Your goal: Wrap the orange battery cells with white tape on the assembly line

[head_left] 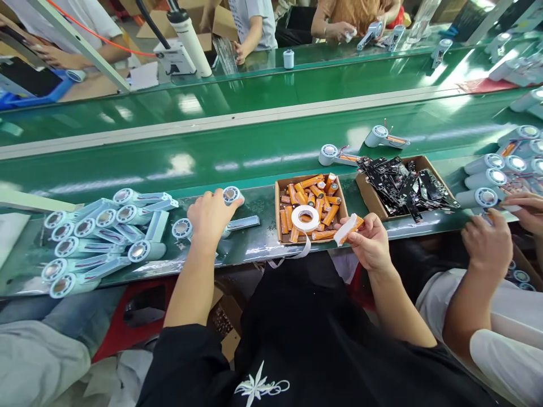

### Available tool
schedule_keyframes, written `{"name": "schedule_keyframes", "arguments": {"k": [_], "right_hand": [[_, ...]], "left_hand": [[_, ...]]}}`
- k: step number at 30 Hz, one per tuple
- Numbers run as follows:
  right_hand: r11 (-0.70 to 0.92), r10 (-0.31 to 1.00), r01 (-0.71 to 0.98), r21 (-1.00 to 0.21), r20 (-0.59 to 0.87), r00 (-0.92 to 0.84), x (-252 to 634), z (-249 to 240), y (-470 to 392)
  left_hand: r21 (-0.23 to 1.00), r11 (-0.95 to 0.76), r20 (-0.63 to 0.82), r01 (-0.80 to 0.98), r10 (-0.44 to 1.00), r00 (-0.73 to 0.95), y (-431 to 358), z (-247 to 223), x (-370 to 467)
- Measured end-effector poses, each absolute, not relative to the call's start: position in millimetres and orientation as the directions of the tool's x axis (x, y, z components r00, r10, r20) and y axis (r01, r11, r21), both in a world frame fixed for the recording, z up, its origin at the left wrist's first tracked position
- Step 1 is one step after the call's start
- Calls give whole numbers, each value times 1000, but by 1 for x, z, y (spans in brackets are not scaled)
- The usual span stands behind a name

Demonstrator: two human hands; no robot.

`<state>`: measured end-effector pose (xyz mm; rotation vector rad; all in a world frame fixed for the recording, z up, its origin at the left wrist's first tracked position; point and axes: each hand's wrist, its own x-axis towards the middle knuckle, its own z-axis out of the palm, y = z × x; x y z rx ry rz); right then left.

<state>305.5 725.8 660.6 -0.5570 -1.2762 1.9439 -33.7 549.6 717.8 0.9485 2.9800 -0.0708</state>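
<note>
My left hand (211, 217) is closed around a light blue handheld fan housing (232, 195) on the near ledge, its round end showing past my fingers. Partly under that hand lie another round fan end (181, 228) and a handle piece (244, 223); which body the handle belongs to is hidden. In my right hand (371, 243), fingers and thumb pinch an orange cylindrical battery (360, 221) with a white tape strip (347, 229) along it. Just left of it, a cardboard box (278, 217) holds orange batteries (316, 181), with a white tape roll (306, 217) on top.
Several fan housings (85, 227) lie grouped at left. A box of black circuit boards (407, 183) stands at right, with two wired fan housings (379, 137) behind it. A co-worker's hands (487, 240) work at far right. The green conveyor (254, 147) runs beyond; people sit across it.
</note>
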Motion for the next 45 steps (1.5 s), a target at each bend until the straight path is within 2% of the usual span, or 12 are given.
{"name": "schedule_keyframes", "arguments": {"k": [4,7,9,13,16,21,25,29,32,35,38,45], "right_hand": [[-195,771,-359,-913,83,-631,303,661,723],[-173,748,-362,-916,117,-654,304,658,723],[-153,755,-362,-919,128,-643,305,653,722],[-103,829,-404,-909,146,-540,313,642,719],[-77,850,-411,-909,156,-503,319,642,722],[37,852,-372,-928,223,-473,303,666,747],[178,760,-415,-892,392,-517,260,701,774],[266,620,-404,-875,476,-623,202,722,800],[315,537,-290,-904,422,-730,146,717,827],[464,492,-52,-884,306,-815,89,698,852],[646,427,136,-751,208,-880,51,681,866],[843,289,215,-492,79,-954,41,676,874]], "left_hand": [[-154,672,-199,724,697,-689,566,730,-53],[-79,505,-316,860,805,-502,576,733,-59],[-10,473,-364,881,819,-444,584,730,-56],[-100,493,-256,864,827,-501,598,721,-42],[-171,429,-207,887,865,-458,607,715,-41],[-111,283,-54,953,955,-290,646,707,-80],[-52,158,-155,986,974,-165,691,698,-108],[12,176,-209,984,963,-169,726,689,-116],[79,223,-233,972,952,-199,742,687,-121],[156,265,-218,951,949,-228,745,688,-129],[221,296,-151,929,952,-267,741,688,-132],[307,381,-69,872,923,-379,742,677,-120]]}}
